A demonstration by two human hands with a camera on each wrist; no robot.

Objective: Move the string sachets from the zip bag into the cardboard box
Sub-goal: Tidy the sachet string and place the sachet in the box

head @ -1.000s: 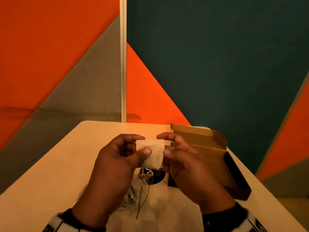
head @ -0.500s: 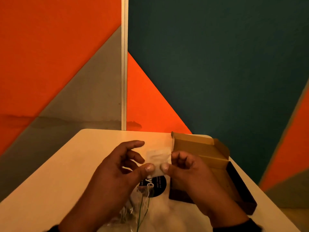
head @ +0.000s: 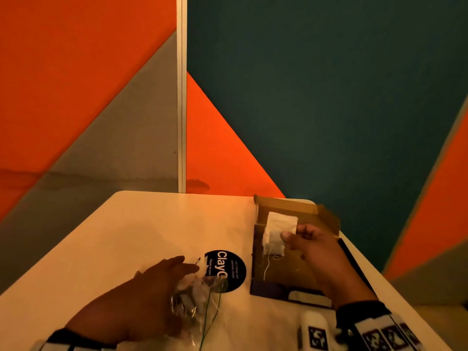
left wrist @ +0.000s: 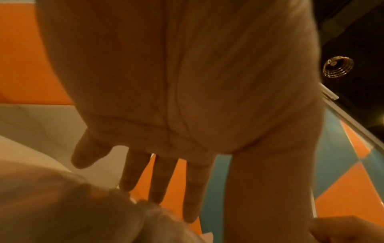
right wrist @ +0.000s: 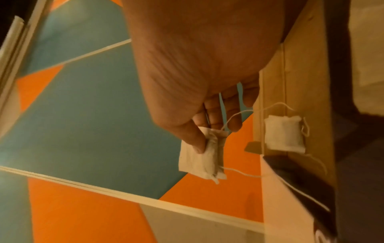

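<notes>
Right hand (head: 307, 243) pinches a sachet (head: 274, 243) at its 9 o'clock, over the box (head: 283, 268); left hand (head: 141, 295) lies slack-fingered by the bag (head: 195, 295).

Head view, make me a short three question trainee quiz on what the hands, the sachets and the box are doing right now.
1. True or false: the right hand pinches a white string sachet over the open brown cardboard box.
2. Which does the left hand reach, fingers straight?
A. the clear plastic zip bag
B. the box lid
C. the wall
3. Fill in: a second white sachet already lies inside the ____.

Key: 1 true; 2 A; 3 box.
</notes>
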